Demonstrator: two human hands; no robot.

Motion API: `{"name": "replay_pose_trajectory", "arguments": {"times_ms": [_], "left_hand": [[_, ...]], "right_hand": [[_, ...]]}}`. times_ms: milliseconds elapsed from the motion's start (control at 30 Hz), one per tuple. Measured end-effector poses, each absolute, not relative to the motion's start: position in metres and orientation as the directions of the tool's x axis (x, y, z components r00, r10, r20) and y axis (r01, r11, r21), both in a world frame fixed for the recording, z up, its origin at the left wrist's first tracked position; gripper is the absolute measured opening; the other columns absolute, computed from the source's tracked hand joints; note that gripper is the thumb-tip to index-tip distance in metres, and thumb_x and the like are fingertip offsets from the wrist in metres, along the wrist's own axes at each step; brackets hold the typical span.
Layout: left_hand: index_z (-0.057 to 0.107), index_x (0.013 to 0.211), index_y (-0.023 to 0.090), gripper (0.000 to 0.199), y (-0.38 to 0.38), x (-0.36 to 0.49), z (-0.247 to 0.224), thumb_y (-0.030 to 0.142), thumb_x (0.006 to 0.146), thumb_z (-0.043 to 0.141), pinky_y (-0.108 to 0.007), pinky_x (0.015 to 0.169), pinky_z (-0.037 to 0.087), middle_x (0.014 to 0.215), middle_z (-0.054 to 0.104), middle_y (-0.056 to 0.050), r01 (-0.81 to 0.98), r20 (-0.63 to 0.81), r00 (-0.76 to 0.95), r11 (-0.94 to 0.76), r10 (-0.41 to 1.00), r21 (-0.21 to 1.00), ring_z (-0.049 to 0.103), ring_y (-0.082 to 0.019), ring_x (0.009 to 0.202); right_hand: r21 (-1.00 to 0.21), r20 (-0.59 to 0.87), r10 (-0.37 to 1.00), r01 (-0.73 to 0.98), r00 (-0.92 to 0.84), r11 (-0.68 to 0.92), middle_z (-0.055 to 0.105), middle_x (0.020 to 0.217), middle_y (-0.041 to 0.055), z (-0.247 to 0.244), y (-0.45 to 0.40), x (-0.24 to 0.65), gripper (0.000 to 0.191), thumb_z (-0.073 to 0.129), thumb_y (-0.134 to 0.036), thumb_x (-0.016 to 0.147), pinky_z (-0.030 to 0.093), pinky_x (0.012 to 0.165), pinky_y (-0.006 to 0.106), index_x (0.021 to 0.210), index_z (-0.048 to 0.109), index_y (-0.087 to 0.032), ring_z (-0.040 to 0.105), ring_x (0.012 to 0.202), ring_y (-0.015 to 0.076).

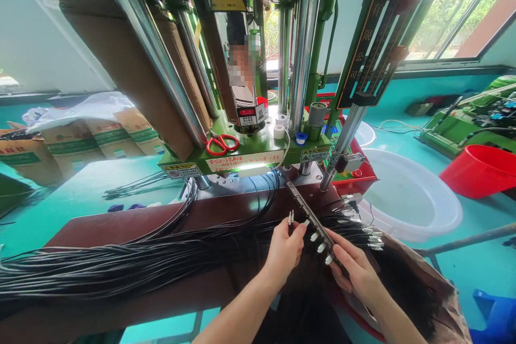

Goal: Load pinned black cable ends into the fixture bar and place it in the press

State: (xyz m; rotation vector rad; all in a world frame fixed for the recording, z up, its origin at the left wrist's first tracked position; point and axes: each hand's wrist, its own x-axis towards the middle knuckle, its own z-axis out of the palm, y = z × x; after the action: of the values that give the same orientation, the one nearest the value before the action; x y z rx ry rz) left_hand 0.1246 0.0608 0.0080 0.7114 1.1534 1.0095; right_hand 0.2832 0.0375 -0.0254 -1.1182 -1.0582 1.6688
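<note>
many black cables (121, 263) lie bundled along the dark red bench (226, 209), running from the far left toward the middle, so their plug ends fall within easy reach. red scissors (221, 144) rest on the green press base (258, 156) behind, out of the way. the left hand (284, 250) pinches a single metal-tipped plug (291, 219) between thumb and fingertips, held upright just beside the slotted metal bar (312, 223). the right hand (355, 271) grips that bar's near end, tilting it so its row of seated plugs faces the left hand. further right sits a white basin (411, 199), near the bench.
</note>
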Motion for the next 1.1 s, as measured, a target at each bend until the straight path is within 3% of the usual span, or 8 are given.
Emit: {"name": "replay_pose_trajectory", "arguments": {"times_ms": [200,367,533,600,800,1100], "left_hand": [[0.035,0.071,0.022,0.035,0.065,0.119,0.008,0.048,0.069,0.059,-0.014,0.026,0.011,0.035,0.024,0.015,-0.218,-0.406,0.149,0.430,0.902,0.876,0.015,-0.002,0.028],[0.036,0.071,0.022,0.028,0.066,0.115,0.003,0.043,0.073,0.055,-0.015,0.027,0.013,0.038,0.027,0.014,-0.165,-0.353,0.108,0.367,0.929,0.916,0.016,-0.002,0.029],[0.041,0.062,0.018,0.037,0.071,0.104,0.000,0.049,0.081,0.041,-0.018,0.036,0.024,0.050,0.038,0.006,0.021,-0.128,0.035,0.128,0.991,0.992,0.033,-0.004,0.039],[0.038,0.054,0.017,0.044,0.072,0.099,0.001,0.051,0.082,0.038,-0.019,0.037,0.025,0.049,0.036,0.005,0.035,-0.101,0.048,0.099,0.994,0.994,0.033,-0.004,0.040],[0.029,0.048,0.020,0.045,0.071,0.097,0.010,0.049,0.080,0.043,-0.020,0.033,0.015,0.040,0.024,0.008,-0.221,-0.286,0.380,0.386,0.880,0.895,0.023,-0.005,0.035],[0.026,0.049,0.020,0.045,0.073,0.093,0.013,0.048,0.078,0.046,-0.020,0.036,0.007,0.043,0.020,0.009,-0.292,-0.331,0.516,0.525,0.790,0.799,0.015,-0.003,0.036]], "right_hand": [[-0.956,-0.242,0.935,-0.101,-0.259,-0.275,0.033,0.044,-0.0093,-0.029,0.037,0.283,0.055,0.051,-0.048,0.082,0.015,0.035,0.017,0.129,0.043,-0.020,0.023,0.034,0.0034],[-0.963,-0.247,0.943,-0.056,-0.221,-0.265,0.036,0.049,-0.0076,-0.028,0.036,0.279,0.054,0.055,-0.050,0.079,0.016,0.035,0.017,0.124,0.049,-0.022,0.027,0.036,0.0036],[-0.950,-0.256,0.941,-0.124,-0.223,-0.287,0.031,0.044,-0.0091,-0.024,0.038,0.282,0.054,0.053,-0.047,0.081,0.014,0.035,0.017,0.126,0.046,-0.019,0.023,0.036,0.0031],[-0.938,-0.261,0.936,-0.166,-0.237,-0.304,0.031,0.045,-0.0091,-0.026,0.039,0.285,0.056,0.054,-0.046,0.081,0.014,0.035,0.017,0.128,0.044,-0.018,0.023,0.035,0.0025],[-0.922,-0.290,0.896,-0.152,-0.336,-0.356,0.037,0.047,-0.0076,-0.038,0.041,0.295,0.055,0.052,-0.047,0.082,0.016,0.036,0.016,0.130,0.041,-0.021,0.027,0.036,0.0028],[-0.915,-0.261,0.889,-0.196,-0.377,-0.352,0.034,0.043,-0.0088,-0.037,0.043,0.295,0.052,0.052,-0.046,0.083,0.015,0.034,0.015,0.128,0.044,-0.021,0.024,0.034,0.0018]]}}
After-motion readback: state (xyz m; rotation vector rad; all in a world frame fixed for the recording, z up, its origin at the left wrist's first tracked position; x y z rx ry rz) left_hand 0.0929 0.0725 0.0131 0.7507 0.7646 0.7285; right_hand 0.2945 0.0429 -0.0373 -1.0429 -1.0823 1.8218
